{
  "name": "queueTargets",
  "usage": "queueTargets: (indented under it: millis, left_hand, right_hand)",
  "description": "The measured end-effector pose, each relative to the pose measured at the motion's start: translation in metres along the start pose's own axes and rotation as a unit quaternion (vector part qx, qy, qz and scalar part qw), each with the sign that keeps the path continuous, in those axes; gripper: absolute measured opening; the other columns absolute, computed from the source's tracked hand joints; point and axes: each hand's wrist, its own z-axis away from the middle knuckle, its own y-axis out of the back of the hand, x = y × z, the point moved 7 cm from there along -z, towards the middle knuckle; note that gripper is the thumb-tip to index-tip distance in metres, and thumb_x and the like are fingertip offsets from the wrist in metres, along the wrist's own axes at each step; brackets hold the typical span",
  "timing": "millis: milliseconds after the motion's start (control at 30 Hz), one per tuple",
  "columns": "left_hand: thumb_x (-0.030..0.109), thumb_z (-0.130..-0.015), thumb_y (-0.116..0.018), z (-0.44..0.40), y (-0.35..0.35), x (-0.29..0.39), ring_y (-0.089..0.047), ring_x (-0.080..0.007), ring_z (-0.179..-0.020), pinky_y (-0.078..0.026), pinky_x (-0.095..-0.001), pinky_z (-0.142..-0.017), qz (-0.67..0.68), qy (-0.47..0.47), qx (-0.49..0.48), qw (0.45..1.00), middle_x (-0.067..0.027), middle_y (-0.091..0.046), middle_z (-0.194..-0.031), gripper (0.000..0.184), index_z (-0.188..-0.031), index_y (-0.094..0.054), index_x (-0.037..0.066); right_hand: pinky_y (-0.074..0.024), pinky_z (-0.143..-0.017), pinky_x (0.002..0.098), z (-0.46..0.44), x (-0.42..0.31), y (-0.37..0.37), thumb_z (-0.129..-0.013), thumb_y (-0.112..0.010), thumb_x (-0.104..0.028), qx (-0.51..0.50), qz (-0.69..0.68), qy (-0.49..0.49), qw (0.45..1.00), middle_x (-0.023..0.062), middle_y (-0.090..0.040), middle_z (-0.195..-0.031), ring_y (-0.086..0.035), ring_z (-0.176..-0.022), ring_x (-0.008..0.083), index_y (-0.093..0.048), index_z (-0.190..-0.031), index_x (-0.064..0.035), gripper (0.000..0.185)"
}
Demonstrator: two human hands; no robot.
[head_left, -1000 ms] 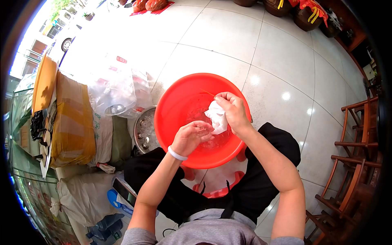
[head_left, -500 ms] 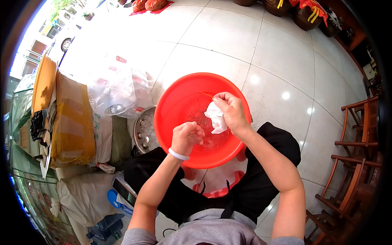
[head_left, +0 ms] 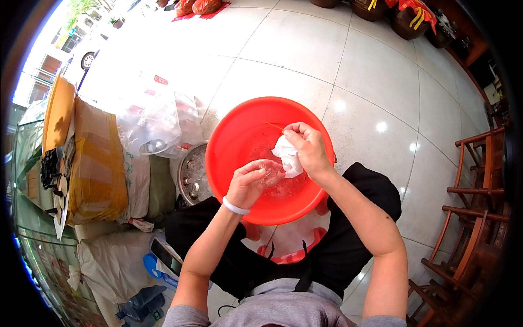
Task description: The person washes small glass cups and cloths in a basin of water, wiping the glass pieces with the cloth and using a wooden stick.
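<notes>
Over the right side of a red plastic basin (head_left: 226, 131), my right hand (head_left: 306, 146) is closed on a crumpled white cloth or tissue (head_left: 287, 156). A thin orange stick (head_left: 274, 126) points out to the left from the same fingertips. My left hand (head_left: 253, 181), with a white band (head_left: 235, 207) at its wrist, hovers over the lower middle of the basin. Its thumb and fingers are pressed together around something small and pale that I cannot make out. Clear, glassy-looking pieces or water lie in the basin, partly hidden by both hands.
A metal bowl (head_left: 186, 191) with clear, shiny items stands against the basin's left. Beyond it are plastic bags (head_left: 155, 125) and a taped carton (head_left: 98, 163). A phone (head_left: 166, 255) lies by my left leg. Wooden chairs (head_left: 474, 218) stand at the right, dark jars (head_left: 406, 24) at the back.
My left hand has shifted slightly right and turned, bringing its fingers close to the white cloth. The right hand, cloth and stick have hardly moved.
</notes>
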Motion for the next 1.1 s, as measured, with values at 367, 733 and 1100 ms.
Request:
queueTargets:
  millis: [367, 733, 1100]
  left_hand:
    - [-0.002, -0.079, -0.057, 0.002, 0.005, -0.002, -0.06, -0.0269, -0.089, -0.05, -0.0435, -0.083, -0.031, -0.011, 0.028, 0.999, -0.0176, -0.06, -0.097, 0.01, -0.089, -0.058, -0.004]
    - [0.006, -0.084, -0.054, 0.006, -0.002, 0.006, -0.062, -0.0209, -0.076, -0.055, -0.0327, -0.062, -0.139, -0.054, 0.093, 0.984, -0.0167, -0.061, -0.092, 0.012, -0.092, -0.054, -0.003]
    - [0.005, -0.077, -0.06, 0.009, -0.009, -0.002, -0.058, -0.008, -0.065, -0.046, -0.0204, -0.056, -0.332, -0.087, 0.083, 0.936, -0.0036, -0.061, -0.078, 0.019, -0.095, -0.057, -0.003]
  right_hand:
    - [-0.0433, -0.054, 0.022, 0.001, 0.0, 0.0, -0.083, -0.053, -0.011, 0.004, 0.002, 0.006, 1.0, 0.0065, -0.059, -0.07, -0.054, -0.061, 0.0084, -0.056, -0.083, 0.0043, 0.016]
    - [-0.0439, -0.056, 0.0235, 0.003, 0.011, -0.002, -0.085, -0.051, -0.012, 0.014, 0.042, 0.025, 0.999, 0.0071, -0.059, -0.07, -0.055, -0.063, 0.0092, -0.056, -0.084, 0.0032, 0.016]
    - [-0.0503, -0.056, 0.0282, 0.008, 0.029, -0.011, -0.085, -0.052, -0.013, -0.021, 0.002, -0.081, 0.996, 0.0059, -0.057, -0.08, -0.056, -0.073, 0.0126, -0.054, -0.087, 0.0005, 0.014]
